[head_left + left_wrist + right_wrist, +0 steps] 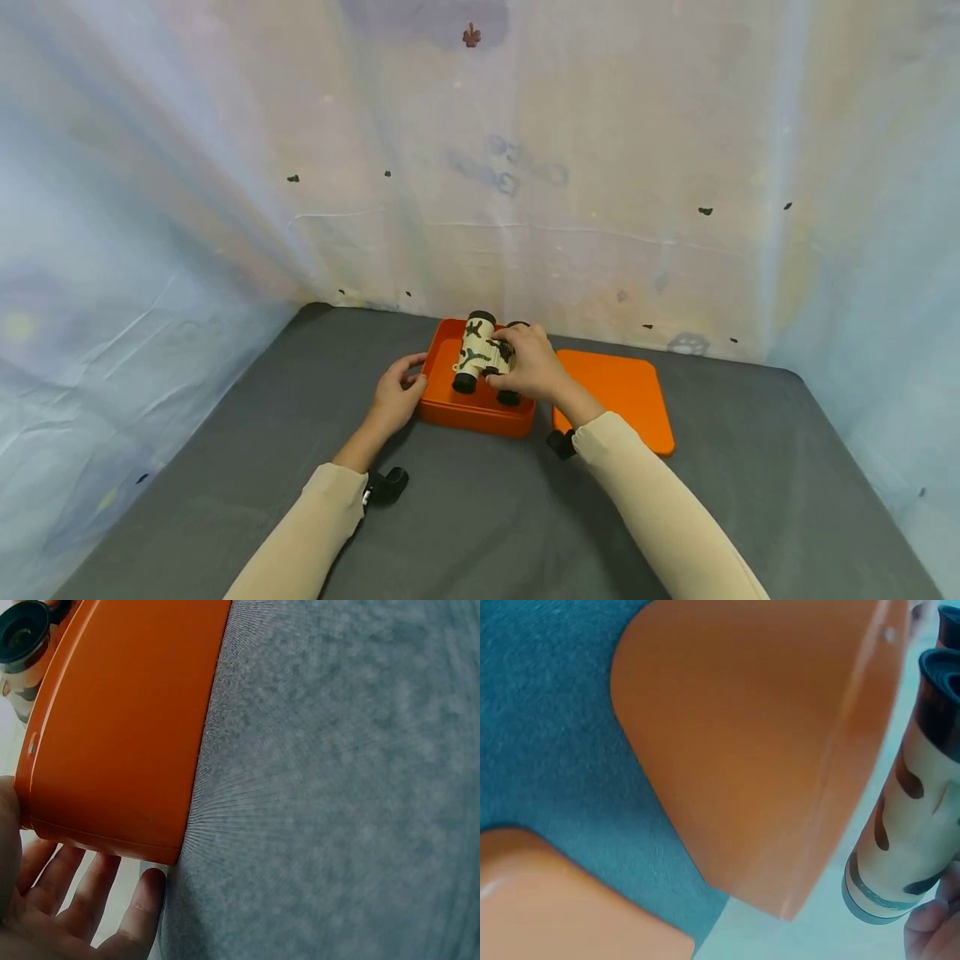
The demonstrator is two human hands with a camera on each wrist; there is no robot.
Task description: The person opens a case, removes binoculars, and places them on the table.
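Camouflage-patterned binoculars with black ends are held over the open orange box, tilted, their near ends above its floor. My right hand grips them from above by the right barrel. In the right wrist view, one binocular barrel shows beside the box wall, with fingertips at its lower end. At the box's left side is my left hand, its fingertips and thumb touching the outer wall. The left wrist view shows these fingers spread and loosely bent against the box end.
An orange lid lies flat on the grey cloth-covered table, right of the box and partly behind the right forearm. A patterned curtain hangs close behind the table. Black wrist devices protrude beneath the sleeves.
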